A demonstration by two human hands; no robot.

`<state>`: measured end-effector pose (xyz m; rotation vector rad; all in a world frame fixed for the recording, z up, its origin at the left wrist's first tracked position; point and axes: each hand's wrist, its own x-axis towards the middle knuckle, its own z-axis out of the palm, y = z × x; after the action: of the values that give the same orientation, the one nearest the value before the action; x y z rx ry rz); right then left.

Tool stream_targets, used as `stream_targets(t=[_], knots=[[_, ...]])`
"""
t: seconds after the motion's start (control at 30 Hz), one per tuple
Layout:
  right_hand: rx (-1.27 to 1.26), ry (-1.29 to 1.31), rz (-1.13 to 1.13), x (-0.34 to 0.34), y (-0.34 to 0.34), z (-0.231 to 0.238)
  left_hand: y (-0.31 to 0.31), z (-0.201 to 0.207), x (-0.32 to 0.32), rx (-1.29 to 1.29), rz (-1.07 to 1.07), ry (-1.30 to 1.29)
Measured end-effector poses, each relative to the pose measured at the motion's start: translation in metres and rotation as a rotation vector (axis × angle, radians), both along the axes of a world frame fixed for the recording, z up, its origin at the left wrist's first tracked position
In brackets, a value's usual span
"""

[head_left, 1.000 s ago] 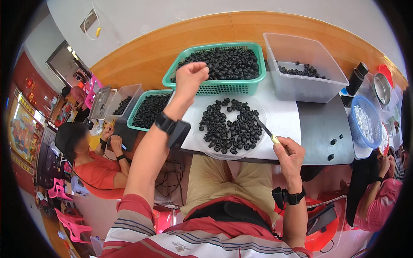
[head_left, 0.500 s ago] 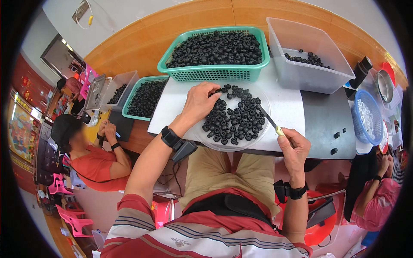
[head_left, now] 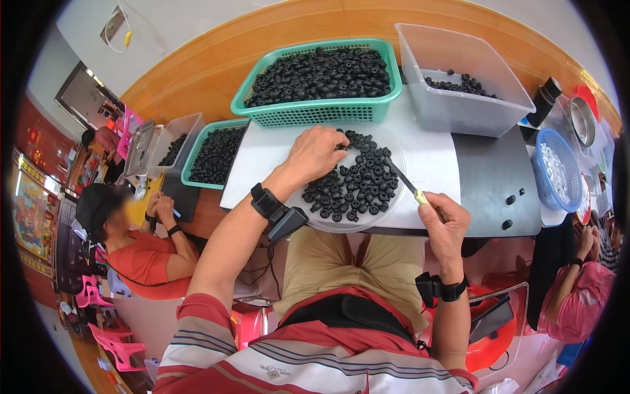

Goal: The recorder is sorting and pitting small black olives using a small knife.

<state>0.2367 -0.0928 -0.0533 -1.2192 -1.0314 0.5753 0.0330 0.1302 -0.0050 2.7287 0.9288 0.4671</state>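
Many small round black parts with a hole in them (head_left: 357, 187) lie heaped on a clear round plate (head_left: 398, 148) in front of me. My left hand (head_left: 316, 154) rests at the heap's upper left edge, its fingers curled and drawn together among the parts. Whatever they pinch is hidden or too small to name. In my right hand (head_left: 446, 223), at the plate's right side, is a small knife (head_left: 401, 176) with a pale yellow-green handle. Its blade points up and left, and the tip reaches the right edge of the heap.
Behind the plate stands a green basket (head_left: 315, 115) full of black parts, beside a clear bin (head_left: 462, 118) holding fewer. Another green basket (head_left: 203, 185) is at the left, and a blue basket (head_left: 546, 190) of whitish pieces at the right. Co-workers (head_left: 147, 253) sit on both sides.
My left hand has moved slightly right over the heap, and its fingers have curled in. The knife stays at the heap's right edge. The whole view has shifted slightly.
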Motion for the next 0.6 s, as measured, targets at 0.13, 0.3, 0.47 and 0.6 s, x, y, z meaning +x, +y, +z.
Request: stream_targets(t=[0.13,0.3,0.47,0.6], knots=[[0.002,-0.016,0.008,0.002,0.001,-0.002,-0.004,0.001,0.002,-0.009,-0.028,-0.034],[0.004,-0.023,-0.019,0.001,0.000,-0.002,-0.025,0.013,0.002,-0.148,-0.032,-0.192],[0.017,0.005,-0.016,0.002,-0.001,-0.001,-0.039,0.011,0.002,-0.742,-0.037,-0.526],[0.035,0.070,-0.005,0.002,-0.001,-0.001,-0.042,0.010,0.000,-0.824,-0.106,-0.616]])
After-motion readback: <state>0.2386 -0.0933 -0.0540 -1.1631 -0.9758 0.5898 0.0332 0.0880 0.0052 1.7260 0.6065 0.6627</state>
